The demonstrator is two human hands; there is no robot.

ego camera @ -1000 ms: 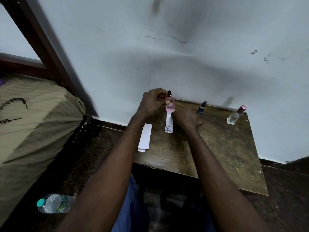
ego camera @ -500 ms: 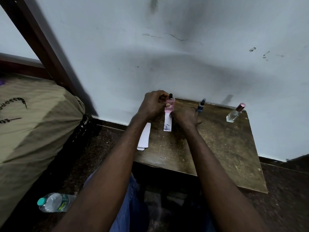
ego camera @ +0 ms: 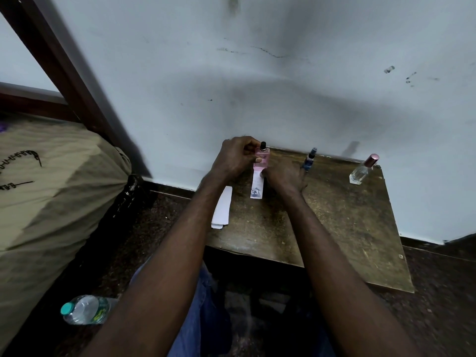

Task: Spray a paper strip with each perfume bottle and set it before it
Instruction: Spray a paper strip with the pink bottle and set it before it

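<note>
A small pink perfume bottle with a black spray top stands upright at the back of the wooden table. My left hand is closed around its left side, near the top. A white paper strip with a blue print at its near end lies just in front of the bottle. My right hand pinches the strip's far end, right below the bottle. Further right along the wall stand a slim blue bottle and a clear bottle with a pink cap.
A small stack of white paper strips lies at the table's left edge. A plastic water bottle lies on the dark floor at the lower left, beside a large olive cloth bundle. The wall runs right behind the table.
Both hands stay at the pink bottle and the strip. The view has shifted only slightly.
</note>
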